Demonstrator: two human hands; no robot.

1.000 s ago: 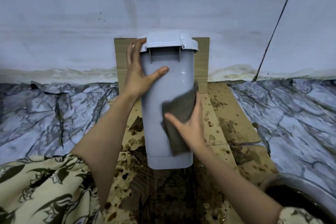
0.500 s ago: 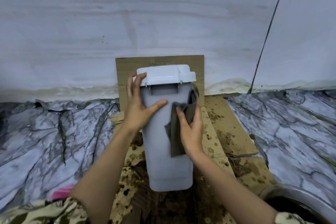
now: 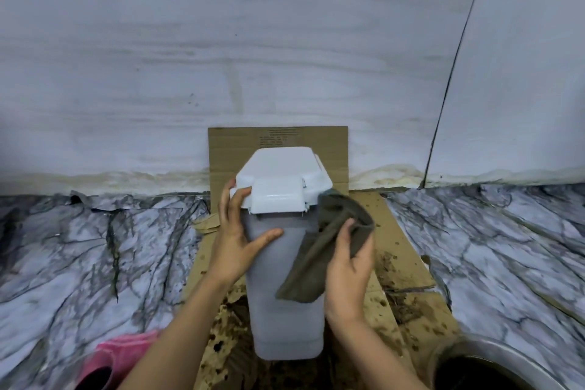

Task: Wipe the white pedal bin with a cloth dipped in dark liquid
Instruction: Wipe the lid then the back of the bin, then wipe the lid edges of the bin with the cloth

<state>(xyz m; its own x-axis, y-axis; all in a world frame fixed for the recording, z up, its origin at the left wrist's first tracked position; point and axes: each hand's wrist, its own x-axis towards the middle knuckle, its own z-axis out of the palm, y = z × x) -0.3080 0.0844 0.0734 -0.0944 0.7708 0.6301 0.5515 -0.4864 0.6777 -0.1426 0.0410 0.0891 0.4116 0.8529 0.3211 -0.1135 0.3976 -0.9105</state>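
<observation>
One bin (image 3: 285, 304), one cloth (image 3: 319, 250) (dark), two hands: left hand (image 3: 235, 239), right hand (image 3: 349, 260).

Two bare forearms reach up from the bottom edge, each ending in a bare hand: the left hand (image 3: 235, 241) and the right hand (image 3: 349, 266). No sleeves, rings, watches or bracelets show on either arm. Fingernails are short and unpainted.
</observation>
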